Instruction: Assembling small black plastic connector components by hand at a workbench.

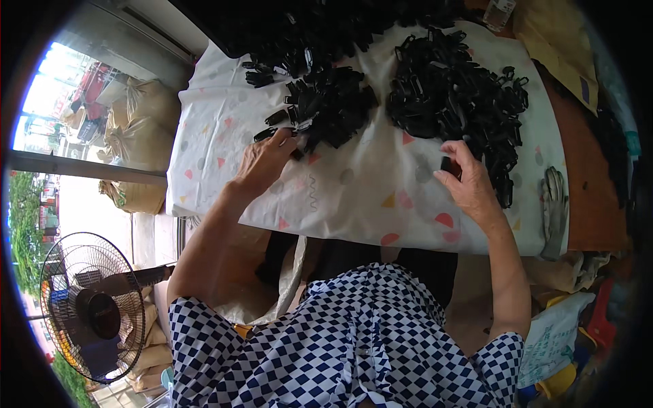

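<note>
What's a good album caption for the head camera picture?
Left hand at one heap of black pieces, right hand holding a black piece beside another heap.

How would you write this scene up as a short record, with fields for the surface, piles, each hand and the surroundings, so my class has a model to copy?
Surface: white cloth printed with coloured shapes
Left pile: black pieces, heaped loosely
Right pile: similar black parts
Left hand: at the near edge of the left pile; its grip is unclear
Right hand: holding a small black piece near the right pile
Left surroundings: black fan, stuffed sacks
Clothing: blue-and-white checked top
</note>
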Demonstrator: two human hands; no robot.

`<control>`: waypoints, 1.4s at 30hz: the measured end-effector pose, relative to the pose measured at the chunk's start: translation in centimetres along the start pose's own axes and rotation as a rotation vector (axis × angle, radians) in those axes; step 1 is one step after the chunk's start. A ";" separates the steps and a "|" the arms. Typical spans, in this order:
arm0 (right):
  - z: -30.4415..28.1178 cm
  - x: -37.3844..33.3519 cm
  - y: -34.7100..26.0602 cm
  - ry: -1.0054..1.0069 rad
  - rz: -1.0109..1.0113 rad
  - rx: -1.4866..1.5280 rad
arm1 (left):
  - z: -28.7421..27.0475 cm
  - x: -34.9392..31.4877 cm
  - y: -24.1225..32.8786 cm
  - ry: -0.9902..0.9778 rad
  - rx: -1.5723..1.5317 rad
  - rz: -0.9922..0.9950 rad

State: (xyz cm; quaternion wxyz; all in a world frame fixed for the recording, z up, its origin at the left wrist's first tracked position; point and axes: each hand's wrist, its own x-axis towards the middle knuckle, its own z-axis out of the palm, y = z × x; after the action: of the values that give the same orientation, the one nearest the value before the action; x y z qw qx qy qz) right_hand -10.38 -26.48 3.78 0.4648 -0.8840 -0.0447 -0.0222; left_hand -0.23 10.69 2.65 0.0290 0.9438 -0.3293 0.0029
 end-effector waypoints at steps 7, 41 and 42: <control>5.1 -0.2 -2.4 -0.198 0.335 0.790 | 0.9 -2.3 2.2 0.107 -0.508 -0.249; 10.2 2.7 -7.0 -0.776 0.734 0.596 | 3.0 -7.0 9.4 0.289 -0.837 -0.070; 10.2 2.6 -6.4 -0.776 0.737 0.595 | 2.6 -6.9 9.6 0.301 -0.912 -0.052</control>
State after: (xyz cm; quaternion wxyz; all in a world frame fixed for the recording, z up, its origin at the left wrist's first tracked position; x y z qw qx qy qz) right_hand -8.48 -14.31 3.42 0.6187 -0.6171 0.0937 0.4771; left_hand -11.62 7.31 0.38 0.4874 0.8319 -0.2653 -0.0058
